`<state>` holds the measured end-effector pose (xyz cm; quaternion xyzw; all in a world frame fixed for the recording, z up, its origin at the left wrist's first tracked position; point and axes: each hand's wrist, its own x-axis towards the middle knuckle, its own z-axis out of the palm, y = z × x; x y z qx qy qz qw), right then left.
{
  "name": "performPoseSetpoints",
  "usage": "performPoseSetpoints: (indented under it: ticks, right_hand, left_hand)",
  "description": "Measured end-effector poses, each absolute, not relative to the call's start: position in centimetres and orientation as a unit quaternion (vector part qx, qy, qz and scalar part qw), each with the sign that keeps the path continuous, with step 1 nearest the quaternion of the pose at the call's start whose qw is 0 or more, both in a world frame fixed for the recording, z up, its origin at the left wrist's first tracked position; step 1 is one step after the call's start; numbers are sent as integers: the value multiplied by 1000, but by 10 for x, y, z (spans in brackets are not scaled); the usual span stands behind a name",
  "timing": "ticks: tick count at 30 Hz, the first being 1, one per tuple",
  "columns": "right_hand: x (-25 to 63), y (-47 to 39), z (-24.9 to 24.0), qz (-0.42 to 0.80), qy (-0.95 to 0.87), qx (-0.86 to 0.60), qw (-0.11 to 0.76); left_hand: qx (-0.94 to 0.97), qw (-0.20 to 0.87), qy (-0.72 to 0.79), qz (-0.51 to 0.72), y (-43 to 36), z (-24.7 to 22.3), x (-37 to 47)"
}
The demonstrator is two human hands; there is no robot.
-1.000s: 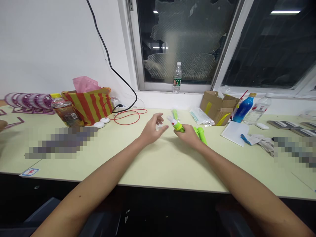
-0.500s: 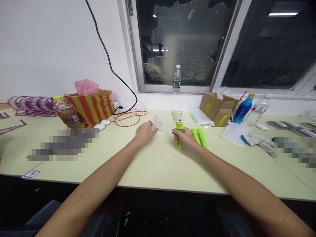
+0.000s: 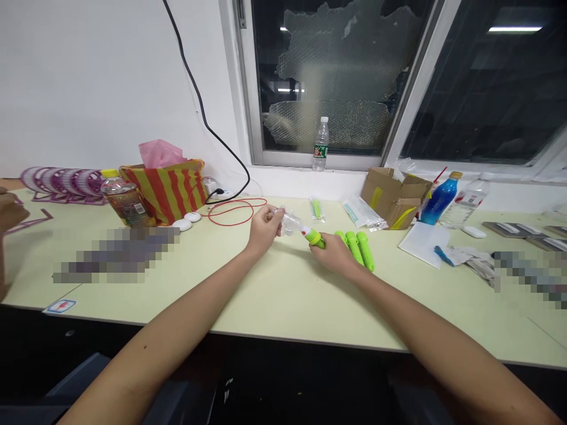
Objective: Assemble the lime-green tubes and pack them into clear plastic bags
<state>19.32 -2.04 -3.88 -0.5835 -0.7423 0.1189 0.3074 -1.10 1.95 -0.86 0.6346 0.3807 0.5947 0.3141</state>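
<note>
My left hand (image 3: 263, 231) pinches a small clear plastic piece (image 3: 278, 212) between thumb and fingers. More clear plastic pieces (image 3: 290, 226) stand on the table just behind it, partly overlapping it in view. My right hand (image 3: 333, 252) is wrapped around a bright green ribbed flashlight-like handle (image 3: 315, 238) with a whitish head and a red spot. The handle tilts left, its head pointing at the clear piece; whether they touch I cannot tell. Several similar green handles (image 3: 364, 251) lie beside my right hand, one partly hidden by it.
A bagged green item (image 3: 316, 208) and a clear packet (image 3: 363, 212) lie farther back, near a cardboard box (image 3: 390, 198). Bottles, paper (image 3: 424, 243) and a glove (image 3: 472, 260) are rightward. Left are a striped bag (image 3: 170, 195), tea bottle (image 3: 128, 200), red wire (image 3: 230, 213) and another person's hand (image 3: 11, 212).
My left hand has lifted a clear piece from the group. My right hand has tipped the green handle from upright toward the left. Another person's hand has appeared at the left edge.
</note>
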Motion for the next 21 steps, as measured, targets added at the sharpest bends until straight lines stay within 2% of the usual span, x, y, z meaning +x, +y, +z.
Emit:
performPoseSetpoints:
  ticks: [3,6,10,14,18,21]
  right_hand:
    - [194,-20,-40,87,-757,-582,284]
    - [198,-17,-39,91,-747,-585,301]
    - [204,-14,-36,131,-736,-560,358]
    - [202,-17,-34,151,-730,-554,372]
    - [196,-21,-34,149,-728,-559,369]
    - [194,-21,-34,113,-743,-556,355]
  left_hand:
    - [722,317,369,491,14,-14,-6]
    - [753,360,347,428,13,-16,-3]
    - [755,396,315,417,17,-13,-5]
    - [770,412,288,394,17,-9,-5]
    - [751,387,307,437,13,-11,3]
    - [721,332,388,468,13,-14,5]
